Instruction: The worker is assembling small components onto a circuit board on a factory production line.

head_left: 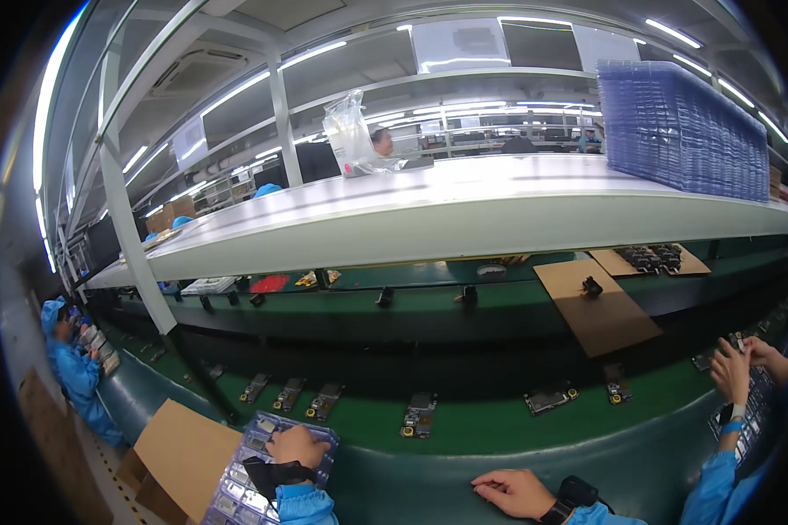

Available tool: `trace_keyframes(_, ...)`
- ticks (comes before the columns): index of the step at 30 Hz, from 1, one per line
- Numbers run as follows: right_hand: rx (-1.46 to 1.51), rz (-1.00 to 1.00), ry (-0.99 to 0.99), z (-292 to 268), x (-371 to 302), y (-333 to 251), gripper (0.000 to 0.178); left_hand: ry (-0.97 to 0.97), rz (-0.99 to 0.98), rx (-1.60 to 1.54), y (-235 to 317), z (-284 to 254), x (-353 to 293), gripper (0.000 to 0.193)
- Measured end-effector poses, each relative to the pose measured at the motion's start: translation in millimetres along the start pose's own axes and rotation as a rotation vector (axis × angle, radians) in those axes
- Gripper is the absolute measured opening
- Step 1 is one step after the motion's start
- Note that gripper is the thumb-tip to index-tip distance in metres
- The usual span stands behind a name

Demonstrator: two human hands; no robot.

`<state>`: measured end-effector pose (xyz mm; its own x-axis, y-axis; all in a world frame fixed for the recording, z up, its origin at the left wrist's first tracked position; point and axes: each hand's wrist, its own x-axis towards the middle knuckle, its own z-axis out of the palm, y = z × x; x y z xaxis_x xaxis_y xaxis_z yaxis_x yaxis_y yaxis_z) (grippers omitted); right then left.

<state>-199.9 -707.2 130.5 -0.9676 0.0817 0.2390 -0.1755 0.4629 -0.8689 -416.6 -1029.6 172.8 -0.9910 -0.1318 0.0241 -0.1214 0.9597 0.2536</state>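
Boards point(418, 415) line the belt point(490, 430); parts point(227, 505) remain in my near-left tray point(327, 459). Left hand point(298, 446) curls, hold hidden; right hand point(515, 494) lies loosely open, empty.

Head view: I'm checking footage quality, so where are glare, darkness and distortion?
Head view: tube lights burn white; the shelf has glare on top and bows along its front edge; beneath it looks dark; the picture's rim fades to black.

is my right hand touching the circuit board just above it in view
Apart: the head view shows green surface between the right hand and circuit board.
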Motion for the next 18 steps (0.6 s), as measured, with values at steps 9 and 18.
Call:
trace_keyframes(9,0.015,0.118,-0.101,2.1,5.4,16.4,0.024,0.061,0.048,-0.07,-7.1,3.4,4.3,0.026)
trace_keyframes(18,0.024,-0.014,0.052,8.7,0.2,16.2,0.024,-0.012,0.431,-0.816,77.1,-5.2,-29.3,0.021)
